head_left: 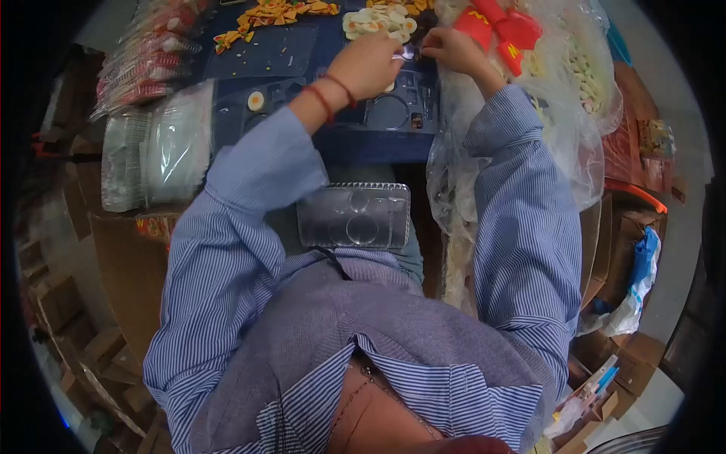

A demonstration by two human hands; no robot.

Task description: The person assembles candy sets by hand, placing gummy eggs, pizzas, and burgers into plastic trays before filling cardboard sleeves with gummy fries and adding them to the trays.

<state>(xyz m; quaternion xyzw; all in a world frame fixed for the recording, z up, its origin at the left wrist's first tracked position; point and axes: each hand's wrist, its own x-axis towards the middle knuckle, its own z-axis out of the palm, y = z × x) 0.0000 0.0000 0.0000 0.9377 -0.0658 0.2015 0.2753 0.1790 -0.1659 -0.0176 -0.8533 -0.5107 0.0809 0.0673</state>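
My left hand (pixel 369 66), with red bands at the wrist, reaches over a clear moulded plastic tray (pixel 368 119). Its fingers are closed at a small whitish-purple piece (pixel 407 53), whose kind I cannot make out. Close by on the right, my right hand (pixel 454 50) has thumb and fingers pinched together; whatever is between them is hidden. Just beyond my left hand lies a pile of white toy egg pieces (pixel 378 23). A small dark brown piece (pixel 417 121) sits in the tray's right corner.
Red toy fries boxes (pixel 516 30) and clear bags of pale pieces (pixel 582 83) lie right. Yellow toy pieces (pixel 283 13) lie at the back. Stacked packs (pixel 151 57) and clear sleeves (pixel 178 144) stand left. Another moulded tray (pixel 355 217) rests on my lap.
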